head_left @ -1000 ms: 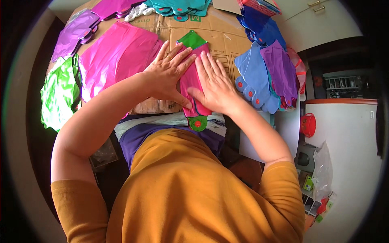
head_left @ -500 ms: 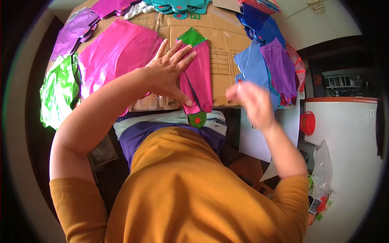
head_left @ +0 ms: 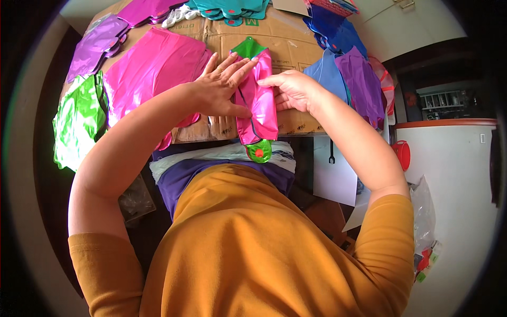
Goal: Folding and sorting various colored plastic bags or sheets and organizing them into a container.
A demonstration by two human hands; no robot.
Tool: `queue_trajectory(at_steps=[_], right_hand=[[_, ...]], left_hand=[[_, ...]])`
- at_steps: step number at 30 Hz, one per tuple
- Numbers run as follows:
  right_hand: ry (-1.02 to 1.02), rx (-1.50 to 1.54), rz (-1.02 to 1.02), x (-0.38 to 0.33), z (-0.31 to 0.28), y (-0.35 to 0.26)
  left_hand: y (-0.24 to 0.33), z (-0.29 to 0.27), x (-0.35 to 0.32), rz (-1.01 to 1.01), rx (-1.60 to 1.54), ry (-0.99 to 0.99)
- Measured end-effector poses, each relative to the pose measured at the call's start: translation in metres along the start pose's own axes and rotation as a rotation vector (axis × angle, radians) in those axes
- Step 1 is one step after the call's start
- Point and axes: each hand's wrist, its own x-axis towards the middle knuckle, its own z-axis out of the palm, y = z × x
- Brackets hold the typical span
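A folded pink foil balloon (head_left: 262,108), flat and shiny, lies lengthwise on the cardboard. Its far end is green, and a green tab (head_left: 257,152) with a red dot hangs past the near edge. My left hand (head_left: 219,95) is open, its spread fingers resting across the upper part of the foil and its thumb on the left side. From the right, my right hand (head_left: 291,91) has the right edge of the balloon between thumb and fingers; the thumb is on top, and the fingertips are partly hidden.
A wide pink foil piece (head_left: 153,74) lies to the left, beside crinkled green foil (head_left: 79,119). Purple foils (head_left: 97,45) and teal foils (head_left: 232,8) line the far side. Blue foil (head_left: 325,71) and purple foil (head_left: 359,87) lie right. Beneath is a cardboard sheet (head_left: 296,124).
My right hand has come in leftward from the blue foil to the right edge of the folded balloon. The left hand stays on the foil, which now looks slightly puckered.
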Motion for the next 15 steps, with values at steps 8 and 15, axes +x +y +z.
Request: queue_trajectory(at_steps=[8, 15], right_hand=[[-0.015, 0.087, -0.332, 0.008, 0.000, 0.023], [-0.150, 0.381, -0.549, -0.054, 0.022, 0.032]], left_hand=[[-0.009, 0.002, -0.016, 0.114, -0.256, 0.542], [0.050, -0.021, -0.034, -0.168, -1.764, 0.162]])
